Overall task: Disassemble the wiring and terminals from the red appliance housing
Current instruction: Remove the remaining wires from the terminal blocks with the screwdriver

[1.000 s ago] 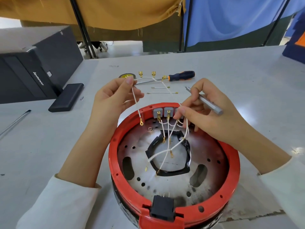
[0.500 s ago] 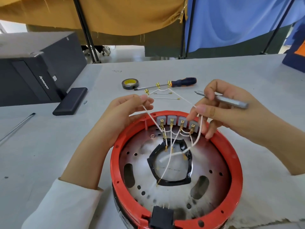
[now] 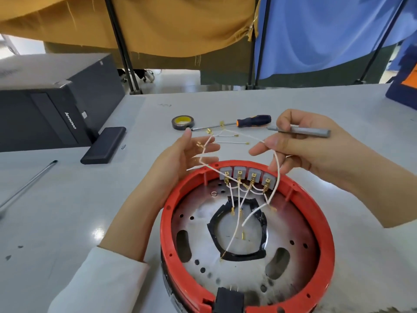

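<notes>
Housing point(image 3: 247, 233), a round red plastic ring over a perforated metal plate, sits at 6 o'clock on the table point(image 3: 67, 211). Right hand point(image 3: 302, 147) pinches a thin white wire point(image 3: 278, 175) and grips a grey metal tool point(image 3: 300, 131). Left hand point(image 3: 180, 159) is spread wide, wire across its fingers.

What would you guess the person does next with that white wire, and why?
Probably lay the wire on the table by the loose wires. The right hand pinches it while also holding a grey tool; the left hand is open, the wire only crossing its fingers. One end hangs free over the housing, so it looks detached.
</notes>
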`<control>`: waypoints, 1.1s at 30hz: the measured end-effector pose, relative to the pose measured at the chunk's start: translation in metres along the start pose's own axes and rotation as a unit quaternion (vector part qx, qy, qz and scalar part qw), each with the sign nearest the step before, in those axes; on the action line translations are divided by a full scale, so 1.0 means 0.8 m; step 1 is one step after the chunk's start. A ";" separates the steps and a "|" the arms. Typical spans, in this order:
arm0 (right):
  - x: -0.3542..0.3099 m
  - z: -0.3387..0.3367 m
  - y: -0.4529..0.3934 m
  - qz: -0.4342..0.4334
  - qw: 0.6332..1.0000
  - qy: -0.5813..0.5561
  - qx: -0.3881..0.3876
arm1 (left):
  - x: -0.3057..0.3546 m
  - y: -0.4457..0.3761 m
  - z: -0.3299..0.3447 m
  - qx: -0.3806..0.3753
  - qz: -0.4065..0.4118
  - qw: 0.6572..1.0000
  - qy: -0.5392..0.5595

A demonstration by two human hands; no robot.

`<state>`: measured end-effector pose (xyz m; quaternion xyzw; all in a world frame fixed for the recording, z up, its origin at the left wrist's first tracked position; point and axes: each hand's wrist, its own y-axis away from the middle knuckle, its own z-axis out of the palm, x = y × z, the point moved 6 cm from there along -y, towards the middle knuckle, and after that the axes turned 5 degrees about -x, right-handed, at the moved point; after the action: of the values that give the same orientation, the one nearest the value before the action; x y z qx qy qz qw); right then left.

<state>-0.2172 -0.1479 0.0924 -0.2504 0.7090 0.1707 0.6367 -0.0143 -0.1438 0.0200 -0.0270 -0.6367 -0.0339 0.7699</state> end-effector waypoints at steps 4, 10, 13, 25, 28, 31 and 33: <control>0.009 0.012 0.011 -0.002 1.000 -0.006 0.021 | 0.005 0.004 0.002 -0.007 0.016 1.000 -0.003; 0.008 -0.009 0.039 -0.038 0.995 -0.017 0.096 | 0.054 0.044 0.003 0.156 0.190 0.937 -0.248; 0.012 -0.018 0.050 -0.044 0.990 -0.027 0.131 | 0.072 0.065 0.053 0.012 0.206 0.908 -0.364; 0.025 -0.009 0.048 -0.046 0.984 -0.047 0.164 | 0.013 0.066 0.130 -0.210 -0.009 0.919 -0.333; 0.025 -0.012 0.048 -0.045 0.984 -0.050 0.165 | 0.013 0.069 0.122 -0.208 -0.007 0.931 -0.300; 0.027 -0.013 0.052 -0.042 0.985 -0.046 0.158 | 0.017 0.069 0.109 -0.173 0.010 0.950 -0.258; 0.029 -0.011 0.054 -0.046 0.986 -0.034 0.154 | 0.017 0.070 0.105 -0.159 0.024 0.957 -0.241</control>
<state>-0.2508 -0.1205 0.0670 -0.1753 0.6924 0.0387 0.6988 -0.0892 -0.0810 0.0493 -0.1717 -0.7892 -0.1091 0.5795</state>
